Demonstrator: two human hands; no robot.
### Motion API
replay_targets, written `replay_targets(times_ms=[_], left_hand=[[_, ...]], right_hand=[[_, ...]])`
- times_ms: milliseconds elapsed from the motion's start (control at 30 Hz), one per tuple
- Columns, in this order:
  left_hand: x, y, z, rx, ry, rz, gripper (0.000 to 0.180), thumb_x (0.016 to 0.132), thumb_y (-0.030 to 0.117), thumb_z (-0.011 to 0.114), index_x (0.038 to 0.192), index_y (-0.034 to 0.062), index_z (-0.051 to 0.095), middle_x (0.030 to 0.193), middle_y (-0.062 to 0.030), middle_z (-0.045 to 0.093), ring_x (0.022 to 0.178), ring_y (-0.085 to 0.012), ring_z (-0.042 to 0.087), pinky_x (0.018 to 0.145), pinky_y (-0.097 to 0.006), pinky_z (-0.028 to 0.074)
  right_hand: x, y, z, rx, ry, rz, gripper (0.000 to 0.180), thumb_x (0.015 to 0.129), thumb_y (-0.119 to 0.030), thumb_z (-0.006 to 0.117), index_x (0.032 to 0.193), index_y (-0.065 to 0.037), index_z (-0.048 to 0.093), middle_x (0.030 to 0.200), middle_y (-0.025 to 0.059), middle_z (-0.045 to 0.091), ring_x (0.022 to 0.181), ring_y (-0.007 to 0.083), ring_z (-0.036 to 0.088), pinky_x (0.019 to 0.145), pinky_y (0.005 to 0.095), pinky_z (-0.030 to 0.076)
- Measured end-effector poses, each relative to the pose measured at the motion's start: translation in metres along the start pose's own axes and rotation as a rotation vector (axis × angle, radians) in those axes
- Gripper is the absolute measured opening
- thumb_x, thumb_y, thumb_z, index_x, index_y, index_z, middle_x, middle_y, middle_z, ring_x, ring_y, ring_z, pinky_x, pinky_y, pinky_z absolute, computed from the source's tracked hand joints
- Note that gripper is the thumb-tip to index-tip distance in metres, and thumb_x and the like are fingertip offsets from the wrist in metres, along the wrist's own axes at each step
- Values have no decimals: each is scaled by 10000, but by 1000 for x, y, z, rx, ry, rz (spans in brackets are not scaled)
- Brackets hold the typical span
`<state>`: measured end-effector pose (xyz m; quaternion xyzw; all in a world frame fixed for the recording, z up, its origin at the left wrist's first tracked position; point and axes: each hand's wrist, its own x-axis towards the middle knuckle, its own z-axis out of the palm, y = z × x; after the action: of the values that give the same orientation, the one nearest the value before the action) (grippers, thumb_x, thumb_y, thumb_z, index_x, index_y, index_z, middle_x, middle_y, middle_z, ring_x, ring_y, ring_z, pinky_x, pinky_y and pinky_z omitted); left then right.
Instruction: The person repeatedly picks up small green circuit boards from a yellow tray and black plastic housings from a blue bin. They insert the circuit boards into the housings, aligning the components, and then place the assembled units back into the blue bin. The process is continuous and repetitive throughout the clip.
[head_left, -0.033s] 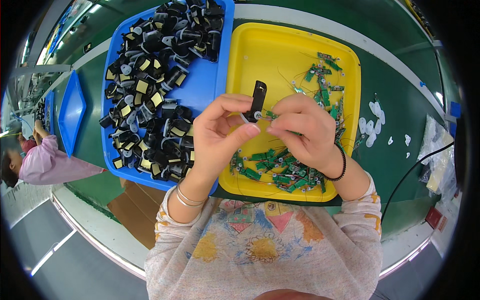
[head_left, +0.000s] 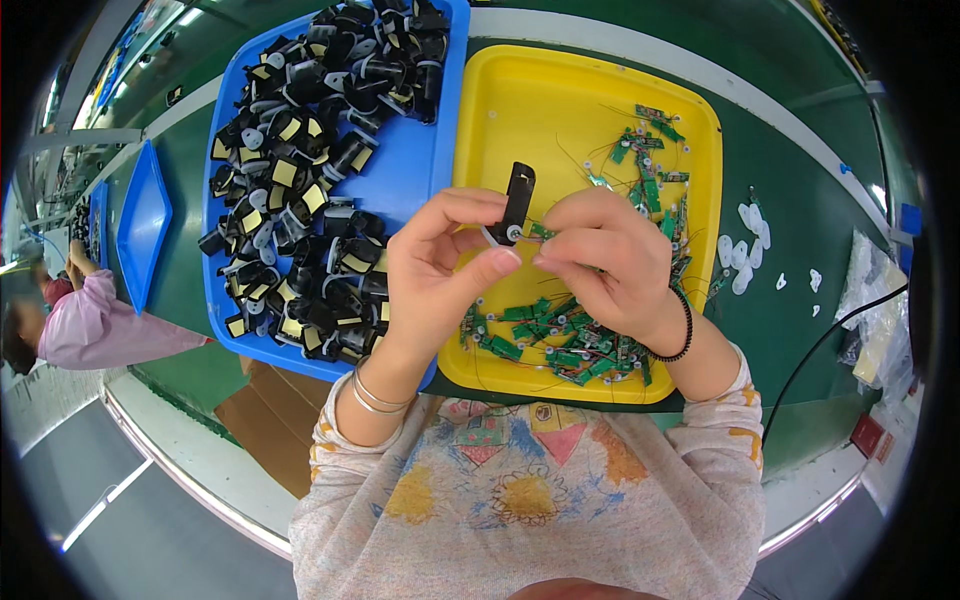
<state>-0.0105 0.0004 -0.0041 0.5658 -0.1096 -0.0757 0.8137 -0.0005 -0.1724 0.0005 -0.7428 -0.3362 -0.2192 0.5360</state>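
Over the yellow tray, my left hand grips a black plastic housing, its long end pointing up and away from me. A small round whitish part sits at the housing's lower end. My right hand, closed in a pinch just right of it, holds a small green circuit board, mostly covered by the fingers. Whether the board touches the housing I cannot tell. More green boards with thin wires lie in the yellow tray, below and right of my hands.
A blue tray on the left holds a heap of black housings with pale yellow pads. White oval pieces lie on the green table at right, near a clear plastic bag and a black cable. Another person sits far left.
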Motion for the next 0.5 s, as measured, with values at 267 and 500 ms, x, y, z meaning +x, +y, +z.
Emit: replay_targets(times_ms=[267,500], left_hand=[[-2,5,2,112,39,57,262,718,-15,660,952,-18,544,1022,-116,539,943,-158,533,806,-275,438],[-2,5,4,164,54,69,226,737,-17,626,944,-11,538,1034,-118,534,949,-164,532,809,-275,430]], right_hand=[[-2,-1,1,-107,-32,-48,187,639,-21,648,815,-43,588,796,84,568,587,201,536,474,266,436],[-3,1,-2,-272,-93,-208,214,600,-44,628,811,-51,595,817,81,573,599,180,547,465,244,446]])
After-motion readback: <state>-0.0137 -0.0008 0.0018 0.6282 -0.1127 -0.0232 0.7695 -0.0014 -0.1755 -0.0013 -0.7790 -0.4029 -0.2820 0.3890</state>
